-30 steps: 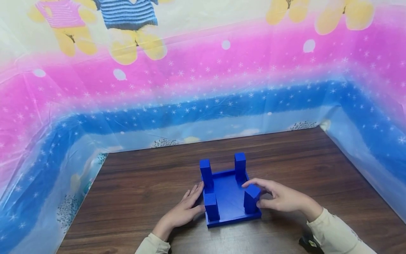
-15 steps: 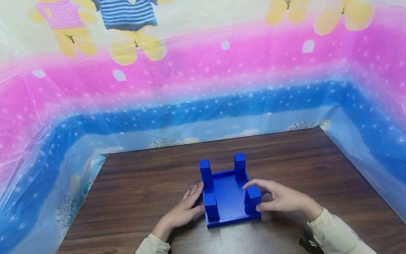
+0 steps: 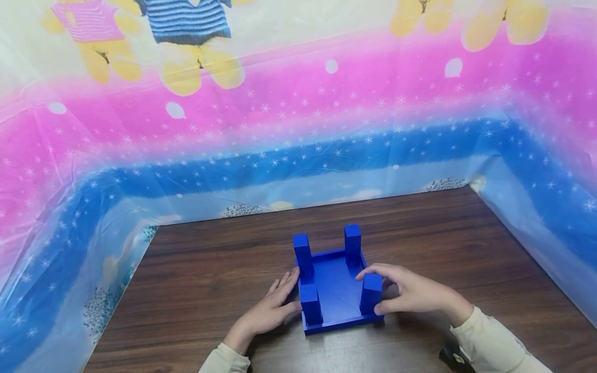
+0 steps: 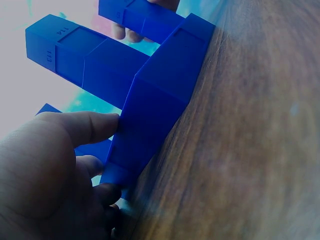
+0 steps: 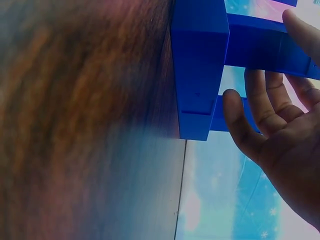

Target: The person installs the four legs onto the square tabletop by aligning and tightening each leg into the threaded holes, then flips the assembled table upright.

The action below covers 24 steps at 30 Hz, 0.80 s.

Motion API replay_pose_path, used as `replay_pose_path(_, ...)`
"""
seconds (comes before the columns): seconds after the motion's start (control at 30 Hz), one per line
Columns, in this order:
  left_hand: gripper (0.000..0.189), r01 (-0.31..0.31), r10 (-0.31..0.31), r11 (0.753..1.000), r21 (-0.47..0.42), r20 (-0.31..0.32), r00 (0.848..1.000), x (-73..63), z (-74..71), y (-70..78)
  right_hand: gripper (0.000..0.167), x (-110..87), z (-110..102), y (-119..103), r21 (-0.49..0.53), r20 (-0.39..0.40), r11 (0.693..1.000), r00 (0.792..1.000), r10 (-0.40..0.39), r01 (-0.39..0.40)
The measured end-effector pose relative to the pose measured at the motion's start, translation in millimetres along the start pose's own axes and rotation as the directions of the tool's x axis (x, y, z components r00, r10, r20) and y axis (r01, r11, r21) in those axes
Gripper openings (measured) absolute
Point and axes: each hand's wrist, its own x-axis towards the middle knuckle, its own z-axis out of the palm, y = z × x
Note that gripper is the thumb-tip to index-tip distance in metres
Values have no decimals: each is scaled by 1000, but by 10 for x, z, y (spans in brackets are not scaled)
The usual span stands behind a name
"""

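A blue rectangular base (image 3: pixel 337 290) with a low rim lies on the table, an upright blue leg at each corner, like an upturned small table. My right hand (image 3: pixel 415 290) grips the near right leg (image 3: pixel 371 294), thumb on its near side and fingers on its far side; the right wrist view shows that leg (image 5: pixel 265 45) between them. My left hand (image 3: pixel 272 305) rests along the base's left side, its fingers extended and its thumb by the near left leg (image 3: pixel 311 304). In the left wrist view, raised numbers mark the near left leg (image 4: pixel 90 60).
The brown wood-grain table (image 3: pixel 224 259) extends around the base. A printed pink and blue curtain (image 3: pixel 289 119) encloses the back and sides. A small black object (image 3: pixel 451 356) lies beside the right sleeve (image 3: pixel 494 336) at the front.
The near right leg has turned and straightened slightly in the right hand, with the thumb shifting a little left. The left hand and the base look unmoved.
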Motion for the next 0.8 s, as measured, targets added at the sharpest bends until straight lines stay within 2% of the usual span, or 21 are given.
replay_pose_path(0.33, 81, 2, -2, 1000, 1, -1, 1000, -3, 3, -3, 59, 6, 6, 5, 44, 48, 997, 997, -66, 64)
replay_pose_path(0.63, 81, -58, 56, 997, -42, -32, 998, -14, 30, -39, 53, 0, -13, 17, 54, 61, 996, 995, -80, 77)
replay_pose_path(0.8, 82, -35, 35, 999, -29, -21, 999, -4, 19, -22, 51, 12, -14, 37, 67, 62, 991, 991, -118, 114)
